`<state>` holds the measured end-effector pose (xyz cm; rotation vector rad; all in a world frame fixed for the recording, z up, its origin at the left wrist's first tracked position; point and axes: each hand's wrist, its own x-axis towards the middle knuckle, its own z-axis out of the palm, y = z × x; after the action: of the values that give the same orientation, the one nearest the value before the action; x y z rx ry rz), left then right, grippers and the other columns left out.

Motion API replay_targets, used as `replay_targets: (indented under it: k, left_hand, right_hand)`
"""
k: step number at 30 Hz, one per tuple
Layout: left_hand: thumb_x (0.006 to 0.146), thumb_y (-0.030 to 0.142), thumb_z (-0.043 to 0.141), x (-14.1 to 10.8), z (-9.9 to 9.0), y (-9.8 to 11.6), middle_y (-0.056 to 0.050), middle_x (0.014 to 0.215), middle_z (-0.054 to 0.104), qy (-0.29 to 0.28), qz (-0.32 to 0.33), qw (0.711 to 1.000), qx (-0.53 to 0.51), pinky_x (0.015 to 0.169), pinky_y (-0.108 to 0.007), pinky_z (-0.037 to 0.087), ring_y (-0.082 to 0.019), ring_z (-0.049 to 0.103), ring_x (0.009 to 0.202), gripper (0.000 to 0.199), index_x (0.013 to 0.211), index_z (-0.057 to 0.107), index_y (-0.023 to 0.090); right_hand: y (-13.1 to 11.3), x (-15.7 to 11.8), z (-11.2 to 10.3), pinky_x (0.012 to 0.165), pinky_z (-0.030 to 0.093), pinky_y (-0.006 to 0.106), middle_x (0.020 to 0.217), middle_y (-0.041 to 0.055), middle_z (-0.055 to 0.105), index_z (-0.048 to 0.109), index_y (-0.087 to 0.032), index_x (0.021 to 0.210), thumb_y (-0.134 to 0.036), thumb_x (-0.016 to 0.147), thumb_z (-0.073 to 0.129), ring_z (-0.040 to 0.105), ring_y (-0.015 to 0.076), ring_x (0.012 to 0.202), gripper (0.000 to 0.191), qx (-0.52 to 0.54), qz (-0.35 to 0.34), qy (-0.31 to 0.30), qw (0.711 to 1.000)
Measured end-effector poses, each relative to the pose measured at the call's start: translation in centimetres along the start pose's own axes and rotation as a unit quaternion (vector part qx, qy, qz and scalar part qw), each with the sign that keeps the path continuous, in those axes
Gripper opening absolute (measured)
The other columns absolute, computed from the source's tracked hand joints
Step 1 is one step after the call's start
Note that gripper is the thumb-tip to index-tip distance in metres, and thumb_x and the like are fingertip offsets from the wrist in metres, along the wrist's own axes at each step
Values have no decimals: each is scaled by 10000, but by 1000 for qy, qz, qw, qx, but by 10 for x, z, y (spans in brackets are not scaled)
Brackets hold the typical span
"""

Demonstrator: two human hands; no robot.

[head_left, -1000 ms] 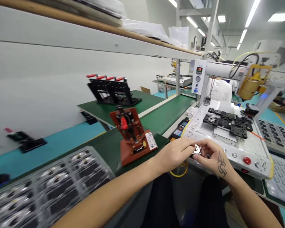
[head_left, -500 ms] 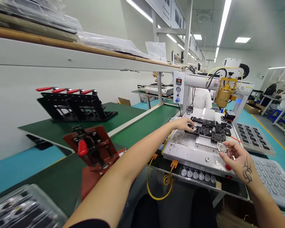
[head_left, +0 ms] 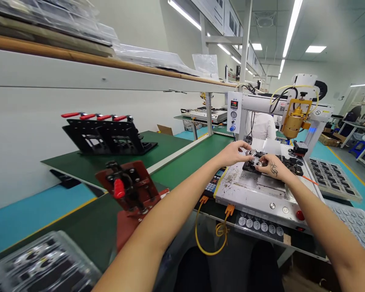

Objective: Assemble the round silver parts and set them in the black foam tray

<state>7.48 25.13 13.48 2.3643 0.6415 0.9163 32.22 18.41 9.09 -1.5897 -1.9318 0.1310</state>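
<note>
Left hand [head_left: 231, 155] pinching a round metal part [head_left: 251, 152] between thumb and fingers, just above the left end of the black fixtures [head_left: 287, 163]. Right hand [head_left: 273, 168], tattooed, thumb and fingertips closed on a second round part [head_left: 258, 164] at those fixtures, right beside the first; can't tell from here if it's fully seated. Fixtures sit on the white machine [head_left: 243, 194], gold cylinder [head_left: 293, 125] overhead. Yellow cable [head_left: 197, 233] looped below its front. Farther left, red clamp jig [head_left: 142, 184] on green table [head_left: 88, 219], clear tray [head_left: 76, 248] of parts nearby.
</note>
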Motion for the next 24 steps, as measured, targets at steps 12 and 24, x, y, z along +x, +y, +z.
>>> replay_targets:
  k: [12, 24]
  left_hand:
    - [843, 401, 813, -96, -21, 23, -83, 1257, 711, 54, 1, 997, -57, 997, -451, 550, -239, 661, 1088, 346, 1131, 705, 245]
    - [805, 366, 864, -163, 22, 43, -68, 1133, 788, 90, -90, 978, -165, 1009, -435, 614, -252, 753, 1045, 442, 1199, 702, 250]
  right_hand:
    - [-5, 22, 13, 882, 513, 340, 1018, 97, 779, 857, -226, 1012, -447, 956, 747, 707, 268, 971, 253, -81, 19, -99, 992]
    - [-1, -109, -34, 1056, 466, 453, 1161, 135, 706, 765, -215, 1206, -398, 1086, 530, 629, 299, 1096, 321, -108, 33, 162, 980]
